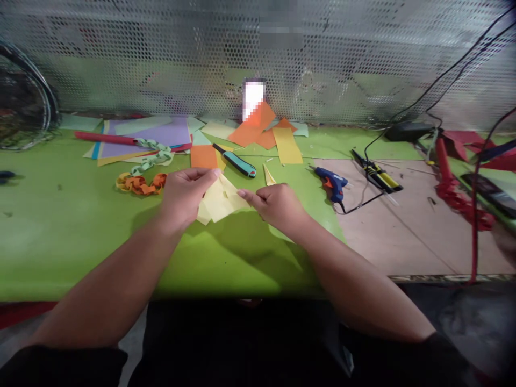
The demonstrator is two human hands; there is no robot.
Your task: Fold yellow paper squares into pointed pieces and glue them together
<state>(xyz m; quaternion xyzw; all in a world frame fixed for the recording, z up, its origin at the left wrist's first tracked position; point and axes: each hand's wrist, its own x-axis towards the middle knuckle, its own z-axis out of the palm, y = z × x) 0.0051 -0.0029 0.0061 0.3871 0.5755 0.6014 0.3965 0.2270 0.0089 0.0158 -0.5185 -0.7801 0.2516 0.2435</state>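
Between my two hands is pale yellow paper [221,203], creased and partly folded, held a little above the green table [250,269]. My left hand [186,194] pinches its upper left part between thumb and fingers. With thumb and curled fingers, my right hand [278,203] grips the paper's right corner. Just beyond my right hand lies a small folded yellow paper cone [269,176]. A teal-handled cutter [238,163] rests behind the paper. Left of my left hand, an orange paper chain [141,184] joins a pale green paper chain [151,157].
Coloured sheets [149,131] and orange paper pieces [258,129] lie along the perforated metal wall [181,59]. On the right are a blue glue gun [331,183] with its cord, yellow-black pliers [379,173] and red crumpled paper [455,196]. A wheel [50,102] stands far left.
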